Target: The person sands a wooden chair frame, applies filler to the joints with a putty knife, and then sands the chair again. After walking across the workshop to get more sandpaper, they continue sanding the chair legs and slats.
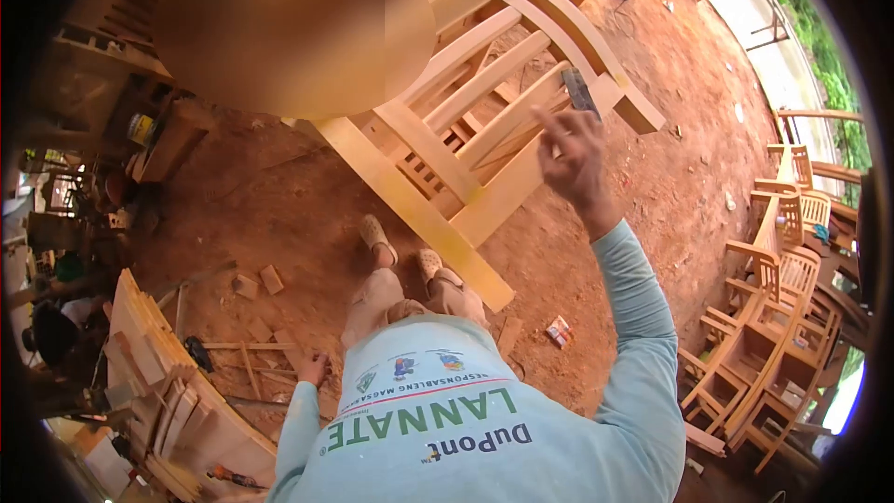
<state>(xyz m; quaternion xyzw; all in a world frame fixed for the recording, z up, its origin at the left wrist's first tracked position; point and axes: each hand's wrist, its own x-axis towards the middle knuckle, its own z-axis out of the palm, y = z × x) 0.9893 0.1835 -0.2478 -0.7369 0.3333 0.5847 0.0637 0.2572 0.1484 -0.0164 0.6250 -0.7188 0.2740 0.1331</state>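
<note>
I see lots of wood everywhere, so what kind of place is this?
Probably an open-air furniture workshop. A big unfinished wooden chair frame lies on the dirt floor, finished wooden chairs stand stacked at one side, and wood offcuts lie scattered about.

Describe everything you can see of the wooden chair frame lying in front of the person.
The chair frame is pale, bare, unpainted wood, lying tipped over on the red dirt floor. It has long straight rails, several slats and curved pieces at the far end. A blurred round patch covers its near-left part. The right hand, raised over it, holds a dark tool against a slat. The person's feet stand beside one long rail.
</note>
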